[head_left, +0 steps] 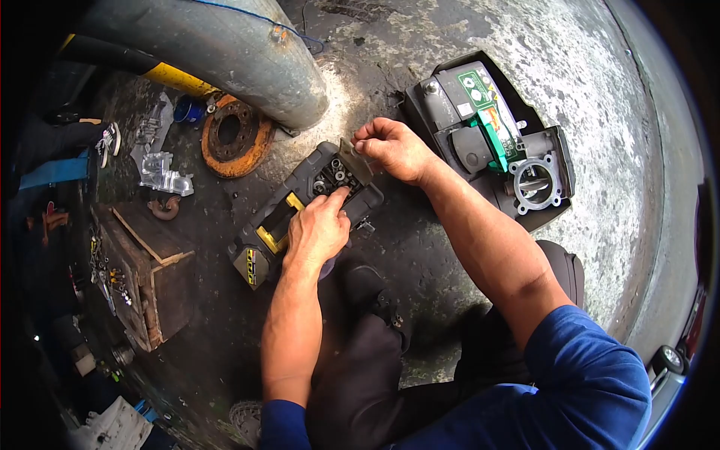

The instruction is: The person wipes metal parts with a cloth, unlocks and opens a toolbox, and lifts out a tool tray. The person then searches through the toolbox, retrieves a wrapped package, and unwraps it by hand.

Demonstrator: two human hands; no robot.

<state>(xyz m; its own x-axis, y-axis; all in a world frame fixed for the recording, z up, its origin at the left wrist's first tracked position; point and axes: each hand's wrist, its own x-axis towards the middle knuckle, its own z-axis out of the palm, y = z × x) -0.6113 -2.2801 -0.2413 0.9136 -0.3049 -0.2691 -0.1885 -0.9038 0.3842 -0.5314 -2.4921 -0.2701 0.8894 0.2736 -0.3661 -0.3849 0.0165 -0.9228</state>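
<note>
Right hand (396, 150) pinched the raised lid (357, 162); left hand (318, 231), unclenched, touched small parts (339, 175). A slipping lid could have nipped it.

The person's left hand (319, 229) hides part of a toolbox (369, 199), its small metal parts (339, 175) too tiny to identify. Fine print on a green label (474, 88) is unreadable; another person's leg (64, 145) and a vehicle (669, 360) run off at the edges.
</note>
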